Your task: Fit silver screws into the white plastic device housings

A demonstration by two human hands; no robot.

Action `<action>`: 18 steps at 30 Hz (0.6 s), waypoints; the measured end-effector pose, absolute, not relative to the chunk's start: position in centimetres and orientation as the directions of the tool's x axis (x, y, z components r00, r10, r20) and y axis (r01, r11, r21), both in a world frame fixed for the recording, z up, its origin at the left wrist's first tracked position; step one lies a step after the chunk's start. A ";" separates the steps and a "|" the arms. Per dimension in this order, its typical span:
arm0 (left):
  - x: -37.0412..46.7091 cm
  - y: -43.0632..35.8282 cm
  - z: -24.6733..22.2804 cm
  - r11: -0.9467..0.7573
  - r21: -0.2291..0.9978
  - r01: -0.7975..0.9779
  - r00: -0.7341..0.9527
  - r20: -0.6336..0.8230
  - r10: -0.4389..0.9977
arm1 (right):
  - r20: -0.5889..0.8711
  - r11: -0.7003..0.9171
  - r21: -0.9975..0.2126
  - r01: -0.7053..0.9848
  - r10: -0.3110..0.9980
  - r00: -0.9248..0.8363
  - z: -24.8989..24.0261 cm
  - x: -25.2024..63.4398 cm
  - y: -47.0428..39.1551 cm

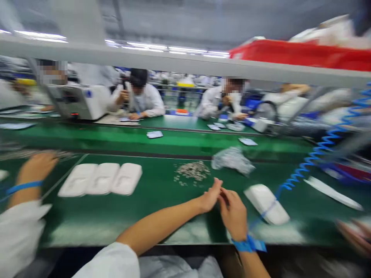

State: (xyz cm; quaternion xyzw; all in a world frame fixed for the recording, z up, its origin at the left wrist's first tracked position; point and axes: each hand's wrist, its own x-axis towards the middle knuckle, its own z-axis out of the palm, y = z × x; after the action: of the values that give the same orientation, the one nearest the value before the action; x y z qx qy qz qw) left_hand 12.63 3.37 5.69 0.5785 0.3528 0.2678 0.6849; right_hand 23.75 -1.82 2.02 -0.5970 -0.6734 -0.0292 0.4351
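Over the green work surface, my left hand and my right hand meet, fingertips touching. The fingers of my left hand are drawn together, with its thumb side up. My right hand bends its fingers in a pinch against them. Anything between the fingers is too small or hidden to make out. A blue wrist strap goes round my right wrist. Just beyond my hands lies a loose pile of small metallic-looking parts. To the right of my right hand rests a white rounded plastic housing.
Three white covers lie in a row at left, near a co-worker's hand. A crumpled clear bag sits behind the pile. A coiled blue cord hangs at right, under a shelf with a red bin. Co-workers sit opposite.
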 end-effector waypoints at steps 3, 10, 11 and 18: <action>15.8 3.2 5.7 0.291 0.957 0.024 0.776 -0.201 0.598 | 0.635 0.222 -0.462 0.859 0.759 0.145 1.4 26.5 -3.6; 17.8 3.2 7.7 0.473 0.878 -0.070 0.860 -0.187 0.476 | 0.742 0.217 -0.351 0.911 0.658 0.129 1.7 29.1 -4.2; 18.0 3.3 7.8 0.467 0.880 -0.089 0.859 -0.170 0.483 | 0.737 0.219 -0.360 0.907 0.662 0.133 2.2 29.4 -4.0; 21.6 3.4 6.1 -0.234 0.969 0.079 0.851 0.057 0.522 | 0.687 0.176 -0.480 0.859 0.684 0.244 6.1 33.7 -5.9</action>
State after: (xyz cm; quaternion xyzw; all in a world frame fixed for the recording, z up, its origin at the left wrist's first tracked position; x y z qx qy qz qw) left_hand 21.59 3.42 6.10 0.7626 0.1970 0.1887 0.5866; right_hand 33.70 -5.86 6.05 -0.6350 -0.6076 -0.0937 0.4677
